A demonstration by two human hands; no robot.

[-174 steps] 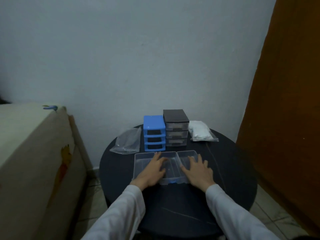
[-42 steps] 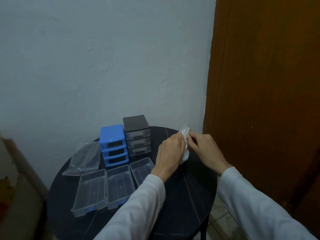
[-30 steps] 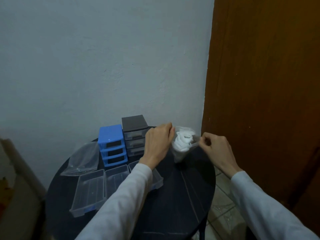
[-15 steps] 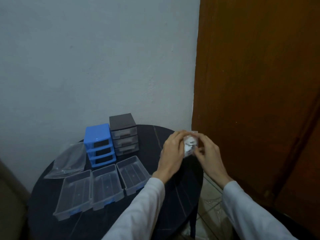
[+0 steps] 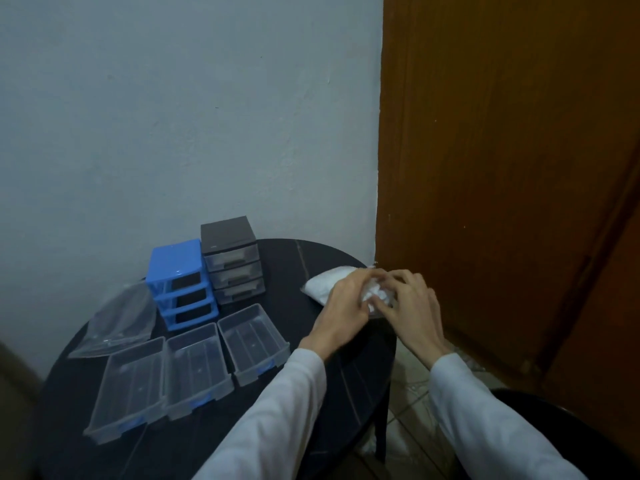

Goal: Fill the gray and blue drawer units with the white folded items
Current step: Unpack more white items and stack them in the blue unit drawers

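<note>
Head view: both hands meet at the right edge of the round black table (image 5: 194, 441), working at a clear bag of white folded items (image 5: 327, 285). The left hand (image 5: 343, 308) and the right hand (image 5: 414, 306) each have curled fingers pinching the bag's near end — white pieces show between them. The blue drawer unit (image 5: 180, 282) stands at the back with all three slots vacant, touching the gray drawer unit (image 5: 232, 263), whose drawers are in. Three clear drawers (image 5: 194, 365) lie side by side in front; an empty clear bag (image 5: 117, 317) lies left of the blue unit.
</note>
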